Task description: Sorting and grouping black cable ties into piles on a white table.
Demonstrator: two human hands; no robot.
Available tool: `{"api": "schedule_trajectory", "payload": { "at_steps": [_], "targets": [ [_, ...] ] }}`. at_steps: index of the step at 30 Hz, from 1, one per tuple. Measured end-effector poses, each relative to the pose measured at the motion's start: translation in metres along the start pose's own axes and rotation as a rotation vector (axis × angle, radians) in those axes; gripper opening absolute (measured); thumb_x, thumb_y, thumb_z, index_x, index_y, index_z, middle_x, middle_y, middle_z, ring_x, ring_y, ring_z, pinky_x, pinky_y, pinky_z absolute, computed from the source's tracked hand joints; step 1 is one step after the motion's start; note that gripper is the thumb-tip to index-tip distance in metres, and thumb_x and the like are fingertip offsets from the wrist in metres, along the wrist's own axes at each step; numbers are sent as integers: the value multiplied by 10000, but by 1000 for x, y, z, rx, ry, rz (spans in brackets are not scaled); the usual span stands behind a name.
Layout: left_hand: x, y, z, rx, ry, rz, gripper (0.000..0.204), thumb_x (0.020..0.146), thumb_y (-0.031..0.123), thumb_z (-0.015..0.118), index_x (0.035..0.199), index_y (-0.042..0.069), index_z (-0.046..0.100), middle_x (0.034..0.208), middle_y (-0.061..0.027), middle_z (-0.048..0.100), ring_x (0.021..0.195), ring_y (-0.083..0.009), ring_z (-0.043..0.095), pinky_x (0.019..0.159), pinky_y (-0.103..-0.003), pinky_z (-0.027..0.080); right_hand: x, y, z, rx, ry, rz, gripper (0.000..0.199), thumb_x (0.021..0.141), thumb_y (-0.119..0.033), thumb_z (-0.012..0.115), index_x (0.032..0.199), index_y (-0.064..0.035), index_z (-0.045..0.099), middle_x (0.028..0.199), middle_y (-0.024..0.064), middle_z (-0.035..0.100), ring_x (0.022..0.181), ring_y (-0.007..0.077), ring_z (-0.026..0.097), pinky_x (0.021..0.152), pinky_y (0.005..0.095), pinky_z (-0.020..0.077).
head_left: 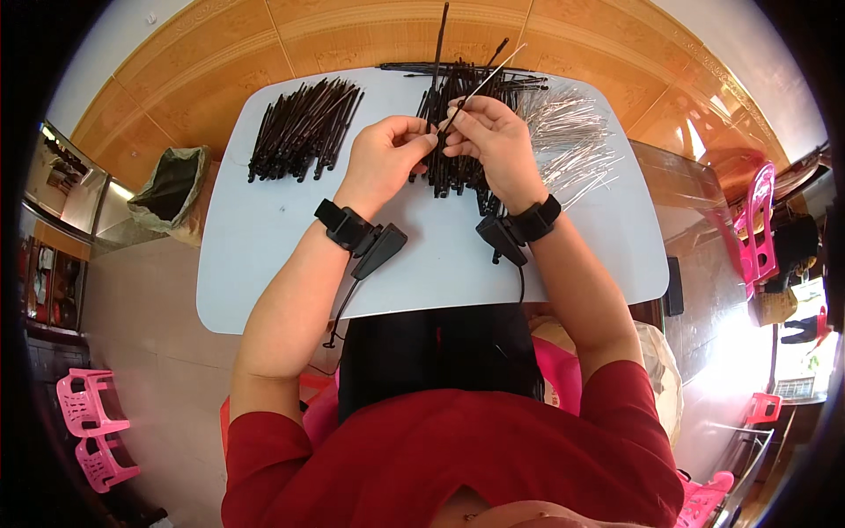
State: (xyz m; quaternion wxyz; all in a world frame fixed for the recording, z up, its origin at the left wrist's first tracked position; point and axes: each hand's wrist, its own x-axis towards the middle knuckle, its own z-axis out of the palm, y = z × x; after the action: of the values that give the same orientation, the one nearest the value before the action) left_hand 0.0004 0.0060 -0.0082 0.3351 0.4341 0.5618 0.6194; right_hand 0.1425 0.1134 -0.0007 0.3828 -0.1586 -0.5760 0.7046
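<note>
Head view: left hand (pixel 387 154) and right hand (pixel 488 141) together above the table (pixel 264 255), each pinching a black stick (pixel 437 66) that runs toward 12 o'clock. A thin pale rod (pixel 489 75), in the right fingertips, slants toward 1 o'clock. Both hands equally near.

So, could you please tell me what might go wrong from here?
The left hand and right hand pinch a black stick and a thin metal pin above the middle pile; either piece could slip and be lost among it. The loose pins lie near the table edge and might roll off.
</note>
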Motion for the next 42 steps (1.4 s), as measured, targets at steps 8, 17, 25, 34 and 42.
{"api": "schedule_trajectory", "payload": {
  "at_steps": [8, 17, 25, 34, 42],
  "targets": [
    [0, -8, 4, 138, 84, 56, 182, 901, 134, 659, 982, -29, 649, 774, -33, 654, 612, -92, 595, 572, -229, 499, -5, -9, 9, -13, 69, -23, 239, 954, -142, 627, 1087, 44, 556, 939, 120, 672, 757, 159, 667, 668, 277, 584],
    [1, -12, 7, -42, 72, 135, 155, 917, 99, 631, 997, -35, 631, 831, -52, 650, 679, -103, 611, 619, -243, 541, -2, -8, 6, 8, 67, 18, 245, 969, -144, 602, 1102, 60, 579, 971, 142, 680, 778, 166, 676, 709, 264, 582],
    [1, -7, 6, -4, 38, 33, 164, 910, 86, 635, 1014, -41, 628, 845, -52, 641, 718, -102, 611, 612, -262, 561, -6, -8, 4, 95, 7, -19, 244, 964, -150, 609, 1090, 56, 579, 965, 149, 682, 783, 160, 680, 703, 263, 581],
    [-4, -1, 8, 27, 68, -62, 199, 871, 106, 667, 999, -44, 642, 794, -54, 644, 695, -115, 613, 600, -273, 543, -1, -9, 3, -46, 74, -25, 164, 936, -121, 627, 967, 25, 557, 831, 146, 679, 639, 159, 665, 557, 235, 559],
    [-9, -7, 16, 499, 55, 275, 192, 887, 85, 653, 1035, -36, 672, 837, -42, 664, 668, -97, 605, 571, -243, 533, -5, -11, -1, -61, 169, 10, 174, 912, -128, 660, 872, -21, 528, 751, 125, 667, 577, 152, 648, 487, 239, 534]
  ]
}}
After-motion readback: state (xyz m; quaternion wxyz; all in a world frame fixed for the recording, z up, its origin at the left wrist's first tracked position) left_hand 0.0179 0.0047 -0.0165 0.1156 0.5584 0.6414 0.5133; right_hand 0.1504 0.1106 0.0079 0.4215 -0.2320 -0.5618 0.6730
